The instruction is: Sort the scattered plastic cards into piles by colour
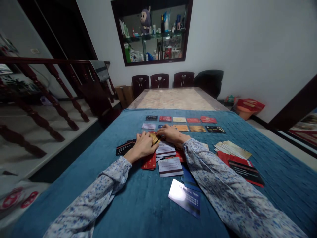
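Observation:
A gold card (155,138) lies between my two hands at the top of a loose pile. My left hand (141,146) is closed about its left side, thumb near the lower edge. From the right, my right hand (171,135) reaches over with its fingers bent together on the card's far edge. Beneath and around are white cards with dark stripes (165,150), red cards (149,162) and a nearer white card (170,167). Black cards (123,148) fan out left of my left hand. My right forearm partly covers some blue cards (190,181).
Two rows of cards stretch beyond my hands, including a black card (151,118) and an orange card (180,128). Cream cards (232,149) and black-and-red cards (246,172) lie at right. A shiny purple-white card (185,197) is nearest. A blue cloth (128,205) covers the table.

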### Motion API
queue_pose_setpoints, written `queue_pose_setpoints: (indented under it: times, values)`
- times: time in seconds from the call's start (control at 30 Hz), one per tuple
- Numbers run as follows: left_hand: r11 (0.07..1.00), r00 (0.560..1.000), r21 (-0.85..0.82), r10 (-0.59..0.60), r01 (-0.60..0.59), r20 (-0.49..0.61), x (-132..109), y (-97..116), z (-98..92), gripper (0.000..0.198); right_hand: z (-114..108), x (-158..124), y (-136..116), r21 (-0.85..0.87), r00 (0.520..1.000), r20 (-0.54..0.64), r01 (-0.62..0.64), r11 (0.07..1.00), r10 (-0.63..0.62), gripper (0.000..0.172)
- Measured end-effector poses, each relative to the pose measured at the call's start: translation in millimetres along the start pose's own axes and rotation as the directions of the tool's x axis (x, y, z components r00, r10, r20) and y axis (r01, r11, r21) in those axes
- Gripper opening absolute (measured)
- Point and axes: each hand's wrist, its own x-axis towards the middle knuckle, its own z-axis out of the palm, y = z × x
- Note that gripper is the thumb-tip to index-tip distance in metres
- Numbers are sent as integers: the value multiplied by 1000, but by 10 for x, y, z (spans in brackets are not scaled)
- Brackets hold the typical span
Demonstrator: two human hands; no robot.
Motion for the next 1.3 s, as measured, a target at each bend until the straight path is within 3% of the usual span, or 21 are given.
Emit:
queue_pose_setpoints:
  times: [0.27,0.43,0.73,0.9,1.07,1.3]
  values:
    - [1000,1000,23,-12,12,6,-10,59,-26,40,160,30,163,44,987,-126,103,994,-97,48]
    - [999,1000,45,-1,1,-5,-43,87,-60,38,306,46,285,45,940,-280,213,976,-193,37]
    - [1000,999,-23,13,-14,-46,-10,65,-60,33,311,-22,335,47,884,-400,285,957,-243,27]
    - [994,995,-103,21,-31,-99,1,62,-127,31,290,-29,318,72,848,-481,292,954,-223,24]
    - [998,989,-45,43,-50,-142,-3,61,-190,33,277,-25,271,72,816,-552,251,965,-171,15]
    - [994,979,-88,48,-67,-200,50,-122,-174,30,251,-10,256,87,800,-588,212,973,-122,28]
